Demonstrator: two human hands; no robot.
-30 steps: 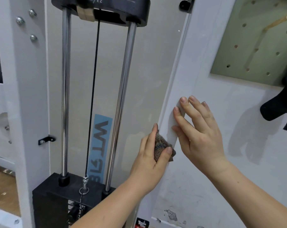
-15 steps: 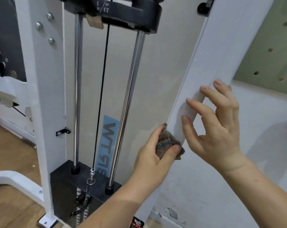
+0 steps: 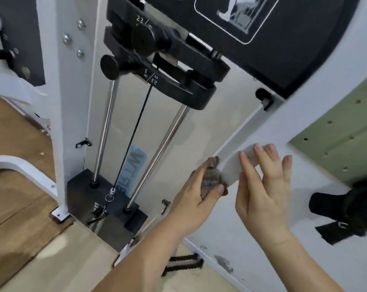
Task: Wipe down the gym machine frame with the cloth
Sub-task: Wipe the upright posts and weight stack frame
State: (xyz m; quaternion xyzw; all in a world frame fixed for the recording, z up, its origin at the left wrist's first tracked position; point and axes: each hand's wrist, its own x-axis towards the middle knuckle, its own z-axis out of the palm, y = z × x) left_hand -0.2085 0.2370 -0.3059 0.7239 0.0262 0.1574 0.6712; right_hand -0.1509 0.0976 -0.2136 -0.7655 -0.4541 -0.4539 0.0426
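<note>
The white gym machine frame fills the right half of the view as a wide slanted upright. My left hand grips a small bunched brown-grey cloth and holds it against the frame's inner edge. My right hand lies just to the right of it, fingers straight and spread, touching the frame's flat white face. The two hands are almost touching. Most of the cloth is hidden inside my left fingers.
Two chrome guide rods and a black cable run down to the black weight stack. Above hangs a black weight carriage. A second white upright stands left, a black padded handle sticks out right, and the wooden floor lies below.
The view has tilted up and pulled back, showing more of the machine and floor. Both hands stay on the frame's edge, with the cloth a little higher along it.
</note>
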